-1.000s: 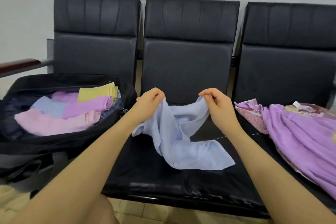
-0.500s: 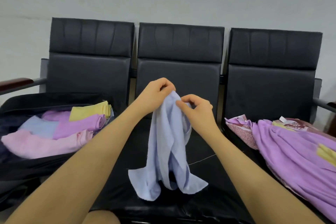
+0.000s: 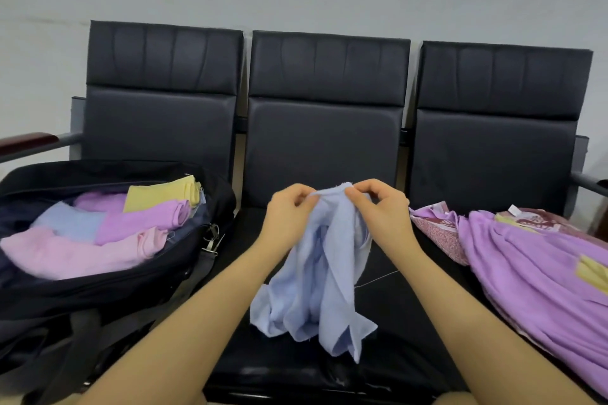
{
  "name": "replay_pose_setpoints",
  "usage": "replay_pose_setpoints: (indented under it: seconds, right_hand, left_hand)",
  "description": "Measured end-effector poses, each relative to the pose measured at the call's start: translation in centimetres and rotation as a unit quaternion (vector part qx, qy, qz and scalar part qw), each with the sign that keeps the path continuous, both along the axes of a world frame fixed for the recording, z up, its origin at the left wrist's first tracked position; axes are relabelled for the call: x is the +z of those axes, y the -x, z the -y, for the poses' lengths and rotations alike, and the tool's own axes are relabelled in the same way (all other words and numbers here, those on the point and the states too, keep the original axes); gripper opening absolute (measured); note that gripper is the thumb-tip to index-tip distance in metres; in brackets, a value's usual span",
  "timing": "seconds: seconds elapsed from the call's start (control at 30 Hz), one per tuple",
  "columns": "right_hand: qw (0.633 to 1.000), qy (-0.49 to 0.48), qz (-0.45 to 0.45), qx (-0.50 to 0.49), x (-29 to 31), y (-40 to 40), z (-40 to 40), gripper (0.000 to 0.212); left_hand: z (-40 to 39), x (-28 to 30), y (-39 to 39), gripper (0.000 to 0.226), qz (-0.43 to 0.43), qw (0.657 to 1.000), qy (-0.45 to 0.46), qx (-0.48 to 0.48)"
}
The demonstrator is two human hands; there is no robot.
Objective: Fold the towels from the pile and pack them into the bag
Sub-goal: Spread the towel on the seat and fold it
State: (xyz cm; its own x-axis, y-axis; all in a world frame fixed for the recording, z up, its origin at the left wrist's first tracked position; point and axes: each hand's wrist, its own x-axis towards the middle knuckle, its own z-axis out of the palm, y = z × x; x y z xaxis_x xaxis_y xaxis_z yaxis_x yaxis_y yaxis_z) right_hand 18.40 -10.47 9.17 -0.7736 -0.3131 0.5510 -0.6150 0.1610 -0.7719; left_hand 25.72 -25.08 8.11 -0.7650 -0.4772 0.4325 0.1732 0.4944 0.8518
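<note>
Light-blue soft cloth towel hangs bunched above the middle seat of a row of three black padded chairs, held up by its top edge while its lower folds sag down and gather on the glossy seat cushion. The person's left hand pinches the top hem between thumb and curled fingers, and the right hand pinches the same hem just beside it, the two sets of fingertips close together at the highest point of the cloth (a small corner of fabric sticks up between them). Both bare forearms reach in from the bottom of the view. On the left seat lies an open black fabric bag, its zip pulls and a metal clip hanging at the near right edge; inside it lie a folded pale-pink towel, a rolled lilac towel, a folded yellow towel at the back, and a pale-blue folded towel partly covered by the others. On the right seat is the pile, topped by a large rumpled purple towel with yellow patches, and a reddish patterned cloth pokes out at its left side. A thin loose thread trails across the middle seat. A wooden armrest shows at the far left.
</note>
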Motion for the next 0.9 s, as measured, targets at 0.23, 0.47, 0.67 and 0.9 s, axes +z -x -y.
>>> replay_pose_setpoints:
  seconds: [0.23, 0.47, 0.67, 0.9]
  right_hand:
    - [0.999, 0.037, 0.018, 0.000, -0.3, 0.2, -1.0, 0.006]
    - [0.998, -0.047, 0.000, 0.032, 0.0, 0.7, -0.2, 0.016]
    - [0.999, 0.033, -0.004, -0.011, -0.5, 0.6, 0.4, 0.009]
    - [0.996, 0.069, 0.023, -0.047, -1.2, 0.9, 0.4, 0.013]
  left_hand:
    - [1.0, 3.9, 1.6, 0.029, 0.039, 0.996, -0.049, -0.067]
    - [1.3, 7.2, 2.1, 0.025, 0.098, 0.969, 0.085, -0.212]
    - [1.2, 4.2, 3.5, 0.009, 0.016, 0.979, 0.197, 0.060]
    - [-1.8, -1.8, 0.9, 0.028, -0.027, 0.955, 0.232, 0.185]
